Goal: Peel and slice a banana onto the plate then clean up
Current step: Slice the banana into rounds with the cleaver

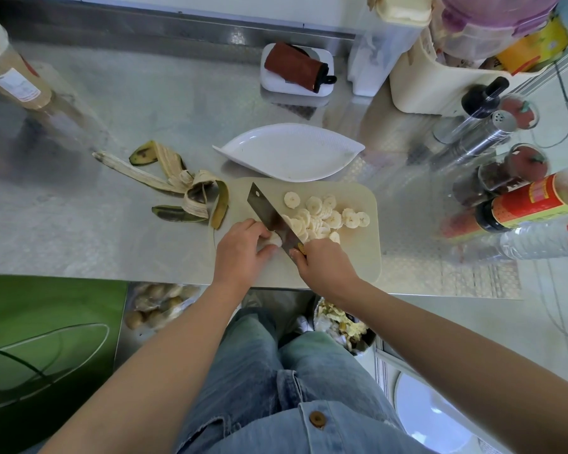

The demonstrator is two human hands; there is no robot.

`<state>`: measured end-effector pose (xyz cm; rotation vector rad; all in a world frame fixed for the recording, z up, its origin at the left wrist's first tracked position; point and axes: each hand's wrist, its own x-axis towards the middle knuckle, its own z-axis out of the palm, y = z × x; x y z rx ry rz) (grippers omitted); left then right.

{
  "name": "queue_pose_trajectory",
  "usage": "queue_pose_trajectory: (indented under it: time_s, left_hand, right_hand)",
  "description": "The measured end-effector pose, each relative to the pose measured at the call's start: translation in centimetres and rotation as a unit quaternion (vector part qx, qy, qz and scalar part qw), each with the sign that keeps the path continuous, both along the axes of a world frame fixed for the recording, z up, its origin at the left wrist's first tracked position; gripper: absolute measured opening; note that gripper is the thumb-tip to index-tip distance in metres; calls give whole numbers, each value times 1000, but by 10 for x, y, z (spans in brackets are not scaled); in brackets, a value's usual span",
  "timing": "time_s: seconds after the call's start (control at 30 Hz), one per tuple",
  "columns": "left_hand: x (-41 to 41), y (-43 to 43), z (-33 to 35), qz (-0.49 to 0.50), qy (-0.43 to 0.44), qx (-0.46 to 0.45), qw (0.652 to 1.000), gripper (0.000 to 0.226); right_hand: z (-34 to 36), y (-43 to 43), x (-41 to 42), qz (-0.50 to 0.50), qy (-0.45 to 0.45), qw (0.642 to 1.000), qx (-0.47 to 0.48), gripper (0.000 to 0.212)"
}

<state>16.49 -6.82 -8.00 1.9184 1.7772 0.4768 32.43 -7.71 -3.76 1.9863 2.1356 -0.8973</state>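
Note:
On the cream cutting board (pixel 358 253) lie several banana slices (pixel 322 214) in a loose pile. My left hand (pixel 240 250) pinches the last stub of banana (pixel 274 240) at the board's left side. My right hand (pixel 325 267) grips the handle of a cleaver-style knife (pixel 266 211), whose blade stands on the board just right of the stub. The leaf-shaped white plate (pixel 289 152) sits just behind the board with nothing on it. The banana peel (pixel 177 181) lies spread on the steel counter to the left of the board.
Bottles, spice jars and a shaker (pixel 505 178) crowd the counter's right side. A white box with a red pouch (pixel 297 72) stands at the back. A tall bottle (pixel 10 73) leans at far left. A waste bin with scraps (pixel 341 326) sits below the counter edge.

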Motion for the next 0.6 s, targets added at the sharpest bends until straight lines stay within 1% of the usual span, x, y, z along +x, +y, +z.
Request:
queue_pose_trajectory:
  time_s: [0.1, 0.3, 0.6]
  left_hand:
    - [0, 0, 0, 2, 1, 0, 1000, 21]
    - [-2, -2, 2, -3, -12, 0, 1000, 23]
    - [-4, -5, 3, -8, -20, 5, 1000, 24]
  right_hand:
    - [-4, 0, -1, -3, 5, 1000, -9, 47]
    - [6, 4, 7, -13, 23, 1000, 6, 51]
    - [14, 2, 11, 7, 9, 1000, 16, 49]
